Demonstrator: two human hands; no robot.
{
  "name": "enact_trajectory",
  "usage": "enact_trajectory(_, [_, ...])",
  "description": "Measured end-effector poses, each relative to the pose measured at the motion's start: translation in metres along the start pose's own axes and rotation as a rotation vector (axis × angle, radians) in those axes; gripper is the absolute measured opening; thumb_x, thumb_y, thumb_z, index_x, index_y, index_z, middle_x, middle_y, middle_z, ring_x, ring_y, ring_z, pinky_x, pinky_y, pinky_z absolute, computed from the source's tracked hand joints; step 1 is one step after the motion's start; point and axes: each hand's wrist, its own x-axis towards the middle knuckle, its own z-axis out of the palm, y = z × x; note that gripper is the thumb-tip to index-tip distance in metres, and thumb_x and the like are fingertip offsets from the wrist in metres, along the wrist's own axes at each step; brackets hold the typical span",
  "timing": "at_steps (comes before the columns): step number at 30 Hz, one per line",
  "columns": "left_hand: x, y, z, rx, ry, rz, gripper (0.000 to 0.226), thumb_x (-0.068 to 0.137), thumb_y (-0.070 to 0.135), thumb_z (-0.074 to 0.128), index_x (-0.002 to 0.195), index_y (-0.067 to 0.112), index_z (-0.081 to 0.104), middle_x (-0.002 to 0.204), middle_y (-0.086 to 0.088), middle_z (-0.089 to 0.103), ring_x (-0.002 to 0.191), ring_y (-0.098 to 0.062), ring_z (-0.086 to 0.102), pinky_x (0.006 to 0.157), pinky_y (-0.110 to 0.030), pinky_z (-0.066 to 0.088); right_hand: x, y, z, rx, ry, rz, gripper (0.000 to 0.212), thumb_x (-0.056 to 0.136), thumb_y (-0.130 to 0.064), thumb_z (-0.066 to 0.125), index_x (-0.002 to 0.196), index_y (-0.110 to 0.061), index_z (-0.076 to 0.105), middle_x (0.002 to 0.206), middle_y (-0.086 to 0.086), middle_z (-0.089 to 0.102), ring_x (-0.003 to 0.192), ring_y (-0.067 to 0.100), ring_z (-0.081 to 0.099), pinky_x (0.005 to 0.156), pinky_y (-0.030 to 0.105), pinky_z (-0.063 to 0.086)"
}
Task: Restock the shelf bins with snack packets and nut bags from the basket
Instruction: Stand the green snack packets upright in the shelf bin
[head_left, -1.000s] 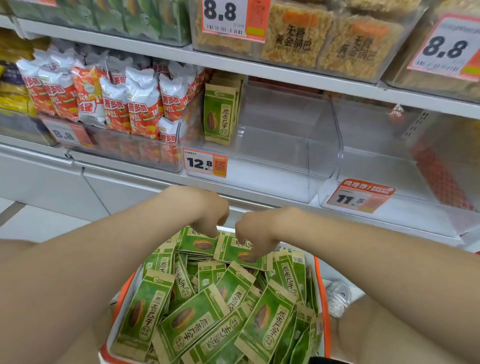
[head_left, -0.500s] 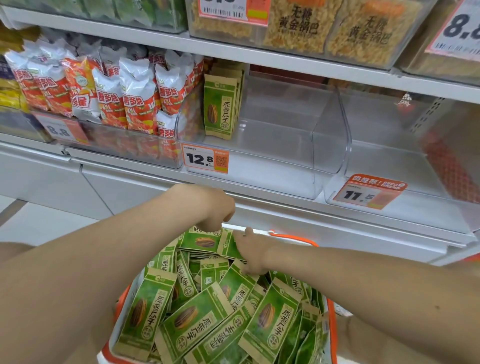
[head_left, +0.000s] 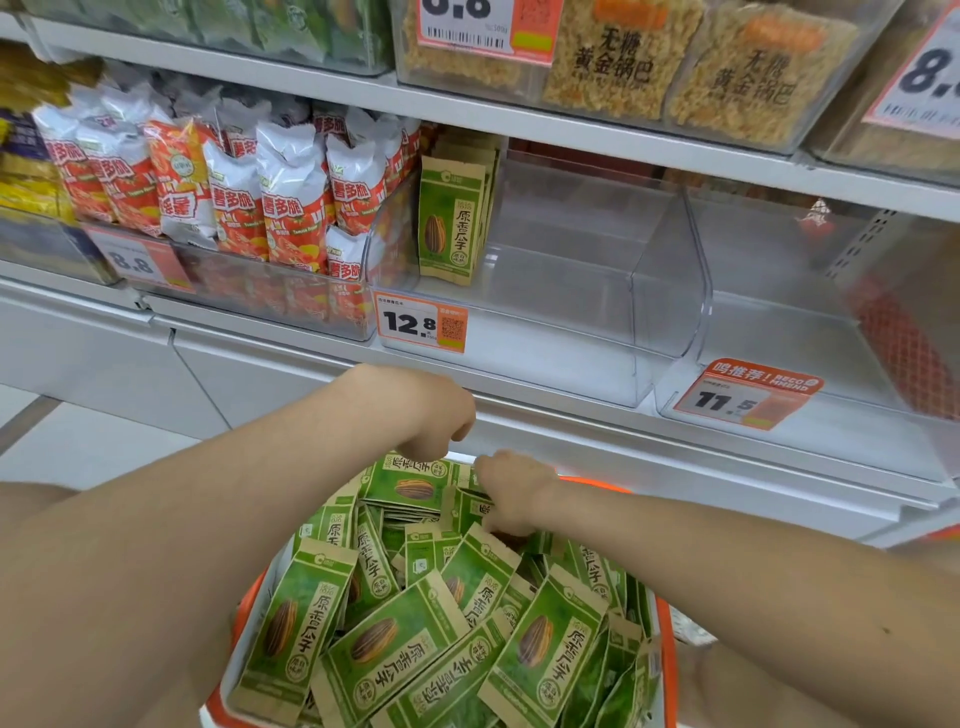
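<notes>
Bin (head_left: 571, 322) above hands nearly empty, basket (head_left: 669, 665) full; right hand (head_left: 511, 493) gripped seed packets (head_left: 465, 506); left hand (head_left: 431, 410) curled, grip unclear.

Bin tag (head_left: 422, 322) 12.8; next tag (head_left: 743, 397) 11.5; left tag (head_left: 137, 262) 8.8; green packets (head_left: 449, 223) 原香瓜子

seed packets (head_left: 395, 660): green, heaped in orange-rimmed basket (head_left: 667, 665) | clear bin (head_left: 667, 291): few upright at left end

1. One orange-rimmed basket (head_left: 667, 665).
2. Green seed packets (head_left: 540, 644) in it: well over a dozen, overlapping, no exact count.
3. Standing packets (head_left: 449, 228) at the clear bin's (head_left: 545, 364) left edge: several, number unclear.
4. Price tags (head_left: 421, 322): five.
</notes>
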Motion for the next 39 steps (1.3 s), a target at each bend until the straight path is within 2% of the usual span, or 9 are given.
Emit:
enact_trajectory(5, [0.004,-0.009,0.0,0.016,0.004,-0.061,0.024,0.105,0.021,0.052,0.127,0.014,0.06,0.122,-0.006,0.061,0.096,-0.025,0.054,0.079,-0.034,0.042,-0.007,0.001,-0.036,0.02,0.224,-0.061,0.034,0.094,-0.037,0.07,0.115,-0.015,0.055,0.112,0.009,0.063,0.099,0.033,0.064,0.069,0.036,0.045])
enact_trajectory(10, [-0.015,-0.015,-0.02,-0.045,0.072,-0.214,0.027,0.105,0.017,0.047,0.126,0.006,0.06,0.111,-0.01,0.06,0.095,-0.026,0.058,0.077,-0.034,0.048,-0.02,-0.011,-0.071,0.233,0.521,-0.182,0.036,0.108,-0.053,0.036,0.108,-0.019,0.046,0.092,0.012,0.068,0.081,0.038,0.064,0.06,0.04,0.041])
enact_trajectory(16, [-0.035,-0.034,-0.027,-0.326,0.441,-0.429,0.036,0.106,0.029,0.037,0.122,0.007,0.061,0.128,-0.023,0.063,0.115,-0.044,0.062,0.092,-0.047,0.05,-0.043,-0.016,-0.107,0.515,0.864,-0.188,0.023,0.108,-0.047,0.036,0.104,-0.026,0.042,0.07,0.007,0.061,0.067,0.036,0.057,0.058,0.042,0.04])
enact_trajectory(19, [-0.038,-0.038,-0.032,-0.606,0.714,-0.382,0.034,0.11,0.035,0.035,0.097,0.011,0.057,0.107,-0.019,0.067,0.107,-0.044,0.063,0.082,-0.044,0.047,-0.051,-0.015,-0.124,0.72,0.996,-0.116,0.037,0.101,-0.049,0.054,0.081,-0.018,0.051,0.059,-0.001,0.058,0.063,0.021,0.056,0.059,0.039,0.039])
enact_trajectory(21, [-0.043,-0.038,-0.038,-0.874,0.82,-0.305,0.037,0.111,0.033,0.04,0.084,0.012,0.056,0.088,-0.008,0.063,0.096,-0.038,0.064,0.071,-0.041,0.042,-0.054,-0.011,-0.133,0.801,1.027,-0.012,0.054,0.095,-0.055,0.06,0.066,-0.01,0.055,0.056,0.002,0.057,0.065,0.021,0.057,0.063,0.037,0.041])
enact_trajectory(24, [-0.046,-0.035,-0.042,-1.26,0.882,-0.249,0.039,0.11,0.036,0.048,0.091,0.008,0.067,0.093,-0.017,0.072,0.095,-0.039,0.069,0.084,-0.052,0.058,-0.056,-0.004,-0.142,0.84,1.018,0.071,0.071,0.095,-0.065,0.055,0.057,-0.006,0.051,0.051,0.005,0.051,0.059,0.022,0.055,0.062,0.038,0.044])
enact_trajectory(30, [-0.039,-0.025,-0.046,-1.831,0.772,-0.293,0.028,0.11,0.027,0.051,0.098,0.007,0.066,0.1,-0.02,0.075,0.078,-0.033,0.073,0.08,-0.05,0.064,-0.061,-0.003,-0.158,0.843,1.125,0.002,0.059,0.109,-0.04,0.045,0.055,-0.019,0.039,0.046,-0.006,0.04,0.052,0.012,0.04,0.056,0.037,0.032])
enact_trajectory(35, [-0.04,-0.027,-0.047,-1.929,0.73,-0.277,0.022,0.109,0.024,0.055,0.104,0.007,0.068,0.098,-0.016,0.077,0.084,-0.032,0.074,0.076,-0.047,0.064,-0.059,-0.004,-0.157,1.001,1.12,-0.105,0.027,0.103,-0.029,0.051,0.078,-0.024,0.058,0.06,-0.015,0.058,0.061,0.005,0.051,0.059,0.03,0.037])
enact_trajectory(39, [-0.048,-0.033,-0.047,-1.577,0.844,-0.157,0.033,0.106,0.033,0.062,0.089,0.008,0.074,0.076,-0.009,0.075,0.063,-0.016,0.069,0.054,-0.026,0.059,-0.053,0.0,-0.156,0.778,0.875,-0.178,0.03,0.106,-0.048,0.044,0.097,-0.027,0.063,0.08,-0.01,0.068,0.082,0.018,0.063,0.075,0.037,0.047])
